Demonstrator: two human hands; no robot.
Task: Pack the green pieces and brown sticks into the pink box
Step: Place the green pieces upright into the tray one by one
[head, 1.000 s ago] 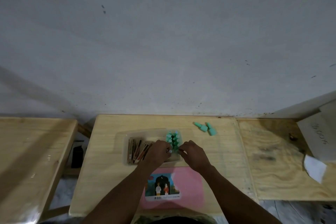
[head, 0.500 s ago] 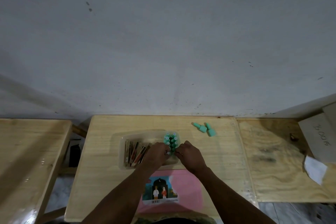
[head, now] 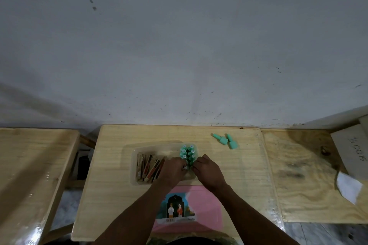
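A clear plastic tray (head: 129, 151) sits mid-table. Brown sticks (head: 148, 167) lie packed in its left part, and green pieces (head: 188, 152) stand in two rows in its right part. My left hand (head: 173, 170) and my right hand (head: 208, 170) meet at the near end of the green rows, fingers pinched on the nearest green pieces. Two loose green pieces (head: 226, 141) lie on the table to the far right of the tray. The pink box (head: 207, 211), with a picture label, lies flat near the front edge, partly under my forearms.
The wooden table (head: 111, 195) stands against a grey wall. Another wooden table (head: 29, 165) is to the left, across a gap. A plywood board (head: 310, 175) adjoins on the right, holding a grey box (head: 352, 153) and white paper (head: 349, 187).
The view has shifted slightly. Both hands stay pinched together at the near end of the green rows inside the tray; the loose pieces have not moved.
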